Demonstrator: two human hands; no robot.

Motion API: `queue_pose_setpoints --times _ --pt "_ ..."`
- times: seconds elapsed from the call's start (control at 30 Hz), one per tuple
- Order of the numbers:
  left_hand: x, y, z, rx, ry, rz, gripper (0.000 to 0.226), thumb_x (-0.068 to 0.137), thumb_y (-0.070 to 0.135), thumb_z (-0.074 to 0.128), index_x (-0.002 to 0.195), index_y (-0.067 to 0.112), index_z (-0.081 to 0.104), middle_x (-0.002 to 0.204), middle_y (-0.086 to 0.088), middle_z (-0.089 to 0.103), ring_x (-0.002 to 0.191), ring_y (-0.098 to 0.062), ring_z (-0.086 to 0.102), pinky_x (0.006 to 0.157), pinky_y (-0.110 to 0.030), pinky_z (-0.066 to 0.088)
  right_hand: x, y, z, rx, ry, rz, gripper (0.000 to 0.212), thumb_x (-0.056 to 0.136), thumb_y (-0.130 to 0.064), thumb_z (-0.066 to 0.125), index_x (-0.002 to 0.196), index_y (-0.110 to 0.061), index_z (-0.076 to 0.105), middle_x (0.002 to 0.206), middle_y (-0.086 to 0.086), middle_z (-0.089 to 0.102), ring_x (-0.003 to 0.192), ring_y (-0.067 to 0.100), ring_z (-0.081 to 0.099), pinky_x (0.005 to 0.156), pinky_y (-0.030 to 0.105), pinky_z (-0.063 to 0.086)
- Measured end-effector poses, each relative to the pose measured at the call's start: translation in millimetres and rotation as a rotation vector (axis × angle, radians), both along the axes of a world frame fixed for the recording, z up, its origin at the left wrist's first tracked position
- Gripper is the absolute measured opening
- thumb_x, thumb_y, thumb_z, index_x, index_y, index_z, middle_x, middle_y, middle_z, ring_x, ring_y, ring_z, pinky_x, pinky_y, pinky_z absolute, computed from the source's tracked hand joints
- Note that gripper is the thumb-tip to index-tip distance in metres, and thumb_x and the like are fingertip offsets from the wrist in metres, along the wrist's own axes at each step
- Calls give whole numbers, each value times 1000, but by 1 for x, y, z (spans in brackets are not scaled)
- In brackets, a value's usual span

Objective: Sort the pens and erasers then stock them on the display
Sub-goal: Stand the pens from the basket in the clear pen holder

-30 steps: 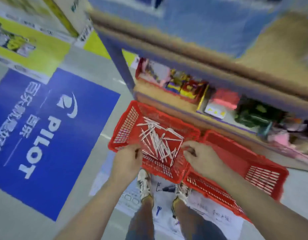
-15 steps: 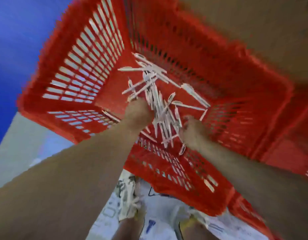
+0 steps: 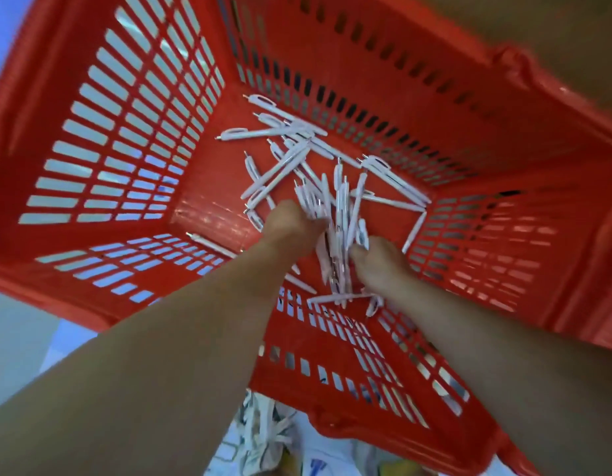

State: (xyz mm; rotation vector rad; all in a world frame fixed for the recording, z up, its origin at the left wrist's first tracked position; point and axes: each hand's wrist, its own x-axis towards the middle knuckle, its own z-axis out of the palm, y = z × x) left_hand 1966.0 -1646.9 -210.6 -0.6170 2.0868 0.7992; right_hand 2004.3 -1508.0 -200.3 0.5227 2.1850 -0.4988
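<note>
Having left the near rim of the red basket (image 3: 205, 194), the left hand (image 3: 292, 225) and right hand (image 3: 378, 266) each clutched white pens (image 3: 342, 197) on its floor; sorting judged just begun.

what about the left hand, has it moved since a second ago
Yes. The left hand went from the red basket's near rim down to its floor, among the pens.

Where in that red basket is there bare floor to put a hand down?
The clearest patch is the basket floor along the slotted left wall, left of the pens. One stray pen lies at its near edge. The middle and near side are crowded: the left hand and right hand are both in the pile.
</note>
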Motion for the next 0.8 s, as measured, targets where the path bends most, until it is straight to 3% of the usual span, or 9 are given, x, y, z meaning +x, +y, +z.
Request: queue_pose_setpoints --times 0.1,0.2,0.27,0.37,0.4,0.47,0.57,0.67,0.8 --pt "-3 -13 39 10 53 23 36 88 35 61 93 0 67 90 -15 70 86 -27 68 73 -28 52 -3 -8 34 -124 49 -276 49 82 -43 41 89 -1 64 89 27 66 82 39 65 73 41 54" --pt "0 -28 91 186 113 256 23 86 20 62 67 7 63 50 -1 60 45 -11 56 46 -18 45 4 -13 85 -287 19 -605 26 89 -29 50 72 -10 55 57 9 55 50 22 57 43 25 44" --pt "6 -37 131 355 103 448 27 86 11 62 59 7 55 35 4 47 30 -8 41 36 -17 33 7 -18 126 -385 49 -731 23 90 -20 56 68 -15 53 53 1 51 49 15 55 45 22 44" --pt "13 -45 206 590 63 590 22 89 13 62 70 1 58 41 -1 48 35 -9 41 36 -16 32 -1 -32 200 -583 73 -826 15 91 -16 58 76 -12 57 65 4 59 60 17 59 64 33 54" --pt "14 -46 233 653 63 599 22 90 15 62 73 1 60 43 0 51 37 -9 43 37 -16 35 -5 -37 229 -669 46 -832 11 93 -17 57 83 -11 58 71 5 62 62 18 61 64 35 56" --pt "16 -48 288 731 93 598 23 90 16 61 74 0 63 47 1 56 41 -7 49 41 -15 40 -13 -45 287 -816 -2 -768 13 95 -22 54 98 -11 60 78 7 67 60 19 64 52 30 56" --pt "15 -51 373 824 159 612 13 84 15 66 73 10 69 55 -1 62 48 -9 55 47 -18 45 -21 -48 370 -863 43 -599 20 97 -26 51 106 -13 63 67 1 64 46 12 51 38 18 38" --pt "8 -49 456 838 258 697 4 73 21 71 72 18 68 59 2 62 50 -9 55 47 -19 47 -30 -43 452 -837 142 -517 15 96 -23 53 91 -13 63 56 0 54 42 11 41 38 17 32" --pt "-10 -49 563 777 440 731 14 87 16 63 74 14 58 53 4 57 42 -10 53 42 -20 47 -32 -30 558 -772 259 -433 22 94 -27 55 79 -12 58 52 3 50 44 13 43 43 22 34"
